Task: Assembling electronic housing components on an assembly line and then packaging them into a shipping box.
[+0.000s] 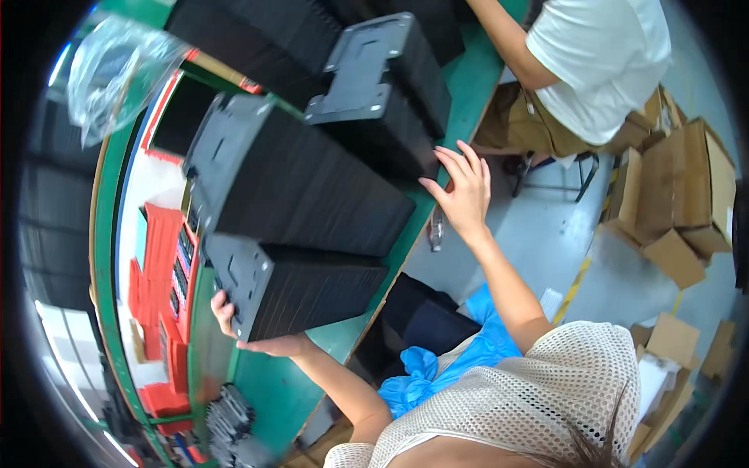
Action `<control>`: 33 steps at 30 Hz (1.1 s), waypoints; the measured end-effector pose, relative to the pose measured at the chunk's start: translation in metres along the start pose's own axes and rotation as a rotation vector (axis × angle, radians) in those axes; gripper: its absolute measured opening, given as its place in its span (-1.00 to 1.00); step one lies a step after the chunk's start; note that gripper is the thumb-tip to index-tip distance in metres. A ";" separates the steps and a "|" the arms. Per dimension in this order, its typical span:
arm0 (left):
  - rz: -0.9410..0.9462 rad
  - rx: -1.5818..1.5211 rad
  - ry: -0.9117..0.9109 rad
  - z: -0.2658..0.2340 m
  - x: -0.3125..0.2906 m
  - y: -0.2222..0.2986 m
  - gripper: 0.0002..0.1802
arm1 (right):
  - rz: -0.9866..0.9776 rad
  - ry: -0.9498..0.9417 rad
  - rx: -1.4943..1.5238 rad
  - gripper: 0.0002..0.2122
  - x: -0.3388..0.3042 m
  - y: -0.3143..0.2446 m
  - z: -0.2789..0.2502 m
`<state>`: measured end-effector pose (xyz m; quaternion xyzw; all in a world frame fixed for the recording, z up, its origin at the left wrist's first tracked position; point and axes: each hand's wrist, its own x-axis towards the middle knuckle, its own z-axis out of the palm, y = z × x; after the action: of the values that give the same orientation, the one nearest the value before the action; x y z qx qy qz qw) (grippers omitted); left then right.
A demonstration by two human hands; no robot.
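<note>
Tall stacks of thin black plastic plates stand side by side on the green worktable (273,382). My left hand (269,343) curls round the top corner of the nearest plate stack (312,292), its fingertips showing past the far edge of the top plate. Behind it rises a larger plate stack (320,187). My right hand (462,191) has its fingers stretched and apart, with the fingertips at the lower corner of a third plate stack (390,125); whether they touch it I cannot tell. The top plates have pale round spots at their corners.
A person in a white shirt (597,70) sits at the table's far right. Open cardboard boxes (671,187) stand on the floor at right. Red bins (162,249) sit on a shelf at left, below a clear plastic bag (121,74). Dark grey parts (228,417) lie at the near left.
</note>
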<state>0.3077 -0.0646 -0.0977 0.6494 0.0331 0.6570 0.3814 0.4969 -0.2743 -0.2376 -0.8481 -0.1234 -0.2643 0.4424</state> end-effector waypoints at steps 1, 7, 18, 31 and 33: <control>0.013 0.019 -0.039 -0.001 -0.001 -0.001 -0.37 | -0.028 0.000 -0.008 -0.54 0.000 0.001 -0.001; 0.043 0.119 -0.141 -0.015 0.002 -0.007 -0.32 | -0.179 -0.071 -0.041 -0.61 -0.003 0.003 0.000; 0.108 0.058 -0.350 -0.030 0.019 -0.005 -0.45 | -0.246 -0.060 0.027 -0.64 -0.013 0.021 0.012; 0.079 0.081 -0.376 -0.035 0.020 -0.003 -0.55 | -0.360 0.159 0.701 -0.67 0.134 -0.141 -0.056; 0.093 0.079 -0.380 -0.034 0.018 -0.001 -0.60 | -0.487 0.129 0.673 -0.69 0.165 -0.153 -0.055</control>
<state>0.2806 -0.0386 -0.0884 0.7772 -0.0439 0.5376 0.3242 0.5473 -0.2349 -0.0149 -0.5840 -0.3717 -0.3584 0.6263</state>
